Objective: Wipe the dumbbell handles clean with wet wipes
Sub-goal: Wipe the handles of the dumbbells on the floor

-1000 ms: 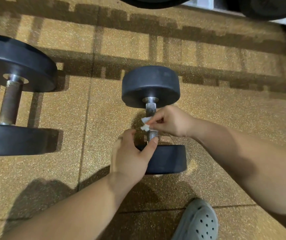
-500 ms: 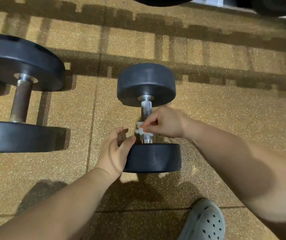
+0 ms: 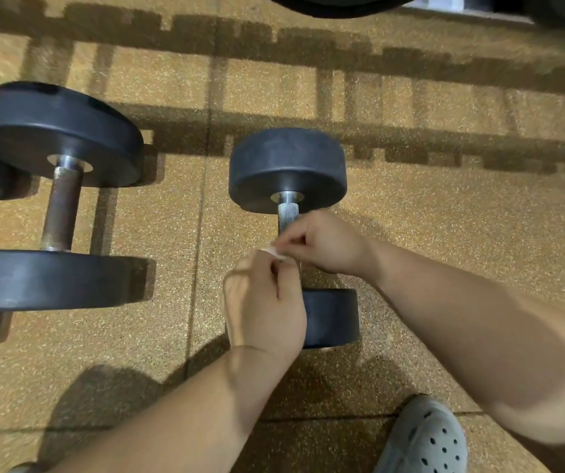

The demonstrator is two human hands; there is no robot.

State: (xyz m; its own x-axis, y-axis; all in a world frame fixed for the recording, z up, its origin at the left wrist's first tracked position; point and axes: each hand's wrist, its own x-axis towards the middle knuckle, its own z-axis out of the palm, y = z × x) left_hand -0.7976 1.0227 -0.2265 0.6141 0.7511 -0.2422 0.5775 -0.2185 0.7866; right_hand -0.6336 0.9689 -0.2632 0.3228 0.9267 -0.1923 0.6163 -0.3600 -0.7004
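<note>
- Small dumbbell (image 3: 287,169) lay on speckled tan rubber floor (image 3: 445,216), one black head far, the other near the person.
- Its knurled steel handle (image 3: 287,216) showed bare only at the far end; both hands covered the rest.
- Right hand (image 3: 322,242) was over the middle of the handle, fingers curled, thumb and fingertips pinching the wet wipe (image 3: 277,253).
- Left hand (image 3: 264,308) was in front of the near head, fingers curled up, tips meeting the same wipe from below and pinching it.
- Wipe was only a small white scrap between the two sets of fingertips, just left of the handle; contact with the metal could not be told.
- Larger dumbbell (image 3: 59,206) with a rusty brown handle lay well apart to the left, parallel.
- Grey clog (image 3: 424,438) was at the bottom edge, near the person's right forearm.
</note>
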